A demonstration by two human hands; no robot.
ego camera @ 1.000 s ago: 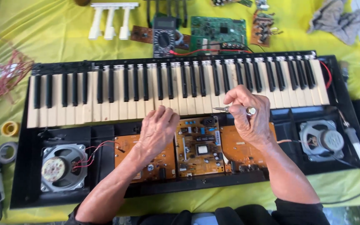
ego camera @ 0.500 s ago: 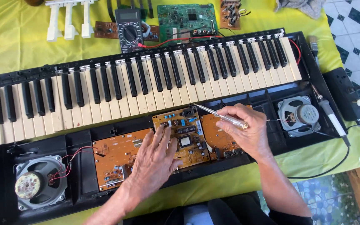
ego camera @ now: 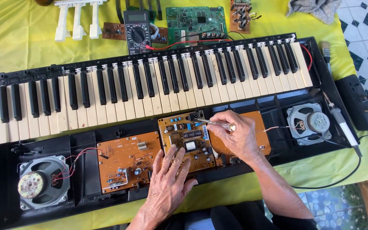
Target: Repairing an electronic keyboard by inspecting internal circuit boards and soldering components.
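Observation:
An opened black keyboard [ego camera: 316, 64] lies on a yellow cloth, its keys [ego camera: 150, 93] exposed. Three orange circuit boards sit in its lower half. My left hand [ego camera: 169, 181] rests flat on the lower edge of the middle board [ego camera: 184, 132], fingers spread. My right hand [ego camera: 237, 134] grips a thin metal tool [ego camera: 216, 124], its tip pointing left onto the top of that middle board. The right board [ego camera: 263, 136] is mostly hidden under my right hand. The left board [ego camera: 124, 159] lies uncovered.
Two speakers sit in the case, one at left [ego camera: 43, 183], one at right [ego camera: 309, 123]. A soldering iron [ego camera: 341, 125] lies at the right edge. Behind the keys: a multimeter [ego camera: 137, 32], green circuit board [ego camera: 196, 19], white key pieces [ego camera: 77, 19], grey rag [ego camera: 314, 8]. Tiled floor at right.
The view has shifted, so the keyboard sits tilted. My left hand slid down to the middle board's lower edge. My right hand lowered the tool's tip onto that board.

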